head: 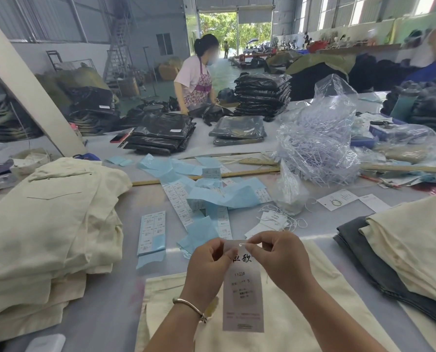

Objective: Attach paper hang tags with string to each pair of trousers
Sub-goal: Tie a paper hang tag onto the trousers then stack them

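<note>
Up close, a white paper tag [243,288] hangs upright between both hands, printed side toward the camera. The left hand [208,262], with a bangle [190,306] on its wrist, pinches the tag's top left edge, a narrow grip of thumb and curled fingers. The right hand [279,257] pinches at the top right, where a thin white string [242,244] sits by the tag's hole; its grip is narrow too, closed on the string end.

Below the tag lies a cream pair of trousers [300,313] spread flat on the grey table [125,280]. A stack of cream trousers [46,224] sits to the left, and another pile [410,245], cream over dark grey, to the right. Just beyond the hands lie loose tags with strings [275,221], then blue sticker strips [206,194] and a sticker sheet [152,232]. Farther back stands a clear bag of fasteners [321,138], near bagged dark garments [161,134]. A person in an apron [196,80] stands at the far side of the table.
</note>
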Available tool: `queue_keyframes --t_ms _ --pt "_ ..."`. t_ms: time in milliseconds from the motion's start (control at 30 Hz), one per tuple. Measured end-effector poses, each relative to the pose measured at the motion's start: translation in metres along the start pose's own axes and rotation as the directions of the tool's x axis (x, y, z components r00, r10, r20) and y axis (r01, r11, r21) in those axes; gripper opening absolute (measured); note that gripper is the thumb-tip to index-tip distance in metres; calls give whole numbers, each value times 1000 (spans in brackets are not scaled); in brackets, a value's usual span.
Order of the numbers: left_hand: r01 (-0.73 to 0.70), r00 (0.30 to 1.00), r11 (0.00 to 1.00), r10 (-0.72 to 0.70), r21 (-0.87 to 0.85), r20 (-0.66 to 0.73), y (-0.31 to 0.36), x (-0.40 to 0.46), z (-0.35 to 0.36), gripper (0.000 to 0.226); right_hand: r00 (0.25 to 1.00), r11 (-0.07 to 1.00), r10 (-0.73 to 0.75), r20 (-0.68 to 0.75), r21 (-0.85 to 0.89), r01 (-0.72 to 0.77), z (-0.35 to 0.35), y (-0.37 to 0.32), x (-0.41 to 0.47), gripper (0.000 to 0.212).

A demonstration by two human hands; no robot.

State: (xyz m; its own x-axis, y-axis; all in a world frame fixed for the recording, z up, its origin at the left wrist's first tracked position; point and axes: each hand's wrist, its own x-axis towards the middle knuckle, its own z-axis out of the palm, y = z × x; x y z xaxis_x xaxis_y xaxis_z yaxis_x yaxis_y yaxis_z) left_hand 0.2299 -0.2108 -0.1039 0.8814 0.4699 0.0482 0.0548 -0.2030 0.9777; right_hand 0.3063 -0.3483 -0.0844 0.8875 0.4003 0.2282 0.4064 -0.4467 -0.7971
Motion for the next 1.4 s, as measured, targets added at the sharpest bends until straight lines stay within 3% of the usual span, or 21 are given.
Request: queue_keyframes --t_ms 133,367,500,833,1000,1400 --pt "-32 999 997 32 -65 10 4 -5 3 6 999 994 -11 -33 -108 7 2 -2 -2 9" --pt "-50 998 989 53 -137 15 9 -10 6 10 997 991 -37 -70 -133 27 4 -1 -5 13" --pt "-43 999 992 43 -119 1 8 -10 8 24 994 988 -39 -106 -150 23 6 -2 -7 11" --pt "-84 996 996 85 -25 9 6 -12 16 20 978 968 -32 -205 -250 -20 8 0 -12 12" --pt "-129 992 992 129 5 -1 7 -15 18 27 960 946 -140 -244 -320 57 11 -1 -18 21" --pt "-163 986 985 161 52 40 3 -15 20 24 993 952 -35 -111 -305 0 4 3 -13 23"
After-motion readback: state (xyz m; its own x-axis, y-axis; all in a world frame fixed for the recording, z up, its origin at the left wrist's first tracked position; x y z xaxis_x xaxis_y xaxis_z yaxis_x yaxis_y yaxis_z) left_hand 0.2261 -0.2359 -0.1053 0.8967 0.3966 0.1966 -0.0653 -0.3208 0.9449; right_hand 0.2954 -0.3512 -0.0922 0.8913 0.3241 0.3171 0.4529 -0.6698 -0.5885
